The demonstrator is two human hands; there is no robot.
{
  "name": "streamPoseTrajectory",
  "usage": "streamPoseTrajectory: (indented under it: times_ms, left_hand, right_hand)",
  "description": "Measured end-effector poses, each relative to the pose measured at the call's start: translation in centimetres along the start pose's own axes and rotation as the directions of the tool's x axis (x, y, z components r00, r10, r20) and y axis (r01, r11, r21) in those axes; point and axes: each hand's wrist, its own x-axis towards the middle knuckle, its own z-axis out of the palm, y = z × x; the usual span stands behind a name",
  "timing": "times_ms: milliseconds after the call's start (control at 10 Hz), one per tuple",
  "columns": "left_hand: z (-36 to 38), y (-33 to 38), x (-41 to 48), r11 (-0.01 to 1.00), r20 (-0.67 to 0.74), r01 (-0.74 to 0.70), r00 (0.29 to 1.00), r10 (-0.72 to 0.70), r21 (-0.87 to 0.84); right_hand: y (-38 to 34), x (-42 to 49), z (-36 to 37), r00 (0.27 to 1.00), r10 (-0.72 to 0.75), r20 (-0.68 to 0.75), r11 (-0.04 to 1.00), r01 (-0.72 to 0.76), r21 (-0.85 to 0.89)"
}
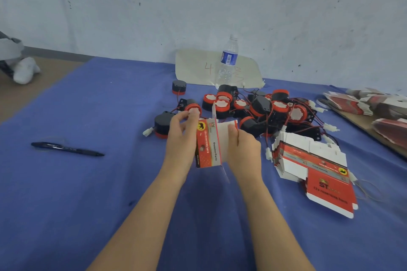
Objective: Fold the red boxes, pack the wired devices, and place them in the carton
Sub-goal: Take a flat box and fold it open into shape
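A half-formed red and white box (209, 143) stands upright between my hands above the blue cloth. My left hand (181, 138) grips its left red side, fingers curled over the top edge. My right hand (243, 149) holds the white right side, thumb on the panel. One top flap sticks up. Behind the box lies a tangled pile of black and red wired devices (259, 109). A stack of flat red box blanks (312, 165) lies to the right. No carton is in view.
A black pen (68, 149) lies at the left on the blue-covered table (88, 193). A water bottle (228, 61) stands at the back against a sheet of paper (198, 68). More flat blanks (374, 103) sit on a board at far right.
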Motion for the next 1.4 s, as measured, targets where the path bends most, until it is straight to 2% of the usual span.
streamPoseTrajectory:
  times_ms: [100,200,300,400,500,600,700,800,900,1000,1100,1200,1300,1400]
  left_hand:
    - [0.6,-0.8,-0.6,0.998,0.016,-0.037,0.999,0.036,0.048]
    - [0.8,-0.9,-0.6,0.998,-0.054,-0.05,0.997,0.052,0.027]
    - [0.7,-0.6,-0.6,0.996,-0.103,-0.081,0.992,0.078,-0.026]
    - [1.0,-0.7,-0.8,0.99,-0.134,-0.136,0.981,0.141,0.044]
    - [1.0,-0.8,-0.7,0.993,-0.13,-0.113,0.985,0.11,-0.016]
    - [1.1,-0.9,-0.6,0.991,-0.088,-0.132,0.988,0.129,-0.028]
    - [1.4,-0.9,-0.7,0.985,-0.073,-0.175,0.982,0.174,-0.003]
    - [0.6,-0.4,-0.4,0.992,-0.11,-0.11,0.989,0.102,-0.067]
    - [-0.7,0.1,-0.1,0.995,-0.066,-0.006,0.998,-0.001,-0.097]
    - [-1.2,0.5,-0.2,0.975,0.242,0.149,0.964,-0.106,-0.166]
    - [-1.6,0.6,-0.5,0.957,0.53,0.254,0.836,-0.143,-0.143]
    - [-2.3,0.4,-0.6,0.958,0.662,0.279,0.73,-0.169,-0.063]
    - [-2.6,0.4,-0.5,0.963,0.64,0.251,0.758,-0.129,-0.103]
    - [-2.2,0.5,-0.2,0.944,0.515,0.232,0.853,-0.082,-0.234]
  right_hand:
    - [-0.8,-0.3,0.3,0.982,0.049,0.185,0.934,-0.11,0.341]
    - [-1.5,-1.8,0.8,0.864,0.0,0.504,0.771,-0.321,0.55]
    - [-3.8,-2.0,-0.7,0.795,0.005,0.606,0.615,-0.481,0.625]
    - [-5.4,-1.4,-1.7,0.76,-0.078,0.645,0.612,-0.474,0.633]
    - [-5.6,-2.0,-1.6,0.763,-0.148,0.63,0.66,-0.398,0.637]
    - [-5.3,-1.4,-0.9,0.804,-0.039,0.594,0.659,-0.426,0.619]
    - [-4.3,-2.5,-0.7,0.857,-0.105,0.505,0.806,-0.224,0.548]
    - [-2.0,-1.4,-0.7,0.946,-0.1,0.31,0.932,-0.019,0.361]
    - [-0.5,0.1,-1.6,0.98,0.072,0.188,0.9,-0.145,0.41]
    - [1.0,0.5,-2.4,0.938,0.255,0.234,0.715,-0.345,0.608]
    - [1.3,0.7,-3.0,0.842,0.338,0.419,0.323,-0.522,0.789]
    - [0.6,0.0,-3.2,0.724,0.304,0.619,0.147,-0.678,0.721]
    - [0.1,-0.3,-1.9,0.709,0.362,0.605,0.276,-0.701,0.657]
    - [1.0,0.6,-0.8,0.934,0.343,0.103,0.832,-0.353,0.428]
